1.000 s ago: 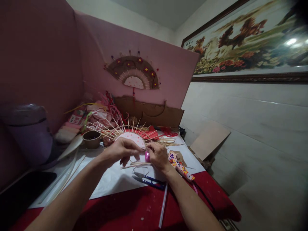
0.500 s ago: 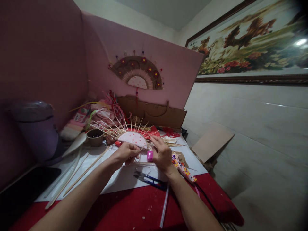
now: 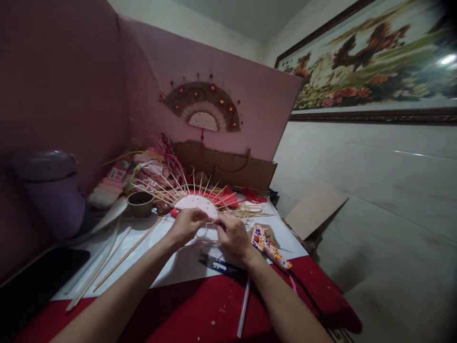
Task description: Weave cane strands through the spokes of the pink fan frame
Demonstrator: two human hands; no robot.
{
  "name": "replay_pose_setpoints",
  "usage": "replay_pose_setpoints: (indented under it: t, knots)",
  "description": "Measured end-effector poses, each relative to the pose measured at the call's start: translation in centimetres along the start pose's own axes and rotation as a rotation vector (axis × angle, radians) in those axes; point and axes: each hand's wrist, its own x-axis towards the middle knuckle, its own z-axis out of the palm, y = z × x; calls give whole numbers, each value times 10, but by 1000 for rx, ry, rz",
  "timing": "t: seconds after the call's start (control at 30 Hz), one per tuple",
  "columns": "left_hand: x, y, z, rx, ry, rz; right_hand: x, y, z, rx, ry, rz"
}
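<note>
A half-made fan (image 3: 197,202) lies on white paper (image 3: 171,264), with a pink dotted half-disc at its middle and thin bamboo sticks fanning outward. My left hand (image 3: 187,225) rests at its lower edge, fingers curled in a pinch. My right hand (image 3: 232,237) sits close beside it, fingers also pinched. Between the two hands runs a thin pale strip. What the right fingers grip beyond that is hidden.
Dark snips (image 3: 217,265) and a patterned glue gun (image 3: 269,247) lie by my right wrist. A small brown bowl (image 3: 140,203), a purple pot (image 3: 53,190), piled craft scraps (image 3: 146,169) and cardboard (image 3: 224,166) crowd the back. A finished fan (image 3: 203,107) hangs on the pink board.
The pink object seen in my right hand earlier is no longer visible. Both hands have drawn closer together at the fan's lower edge.
</note>
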Motion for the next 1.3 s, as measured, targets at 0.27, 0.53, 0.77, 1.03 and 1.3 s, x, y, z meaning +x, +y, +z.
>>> replay_pose_setpoints:
  t: [0.27,0.53,0.77,1.03,1.3]
  knots:
    - [-4,-7,7,286,64,313,-1,-4,-2,-29,-12,-3]
    - [-6,-5,12,371,90,350,-1,-8,-2,-8,13,28]
    - [-7,2,20,259,225,216,3,-11,-2,24,40,54]
    - [-3,4,22,224,390,142,2,-19,2,14,82,106]
    - [11,-6,-37,114,533,47,3,-14,-6,120,136,175]
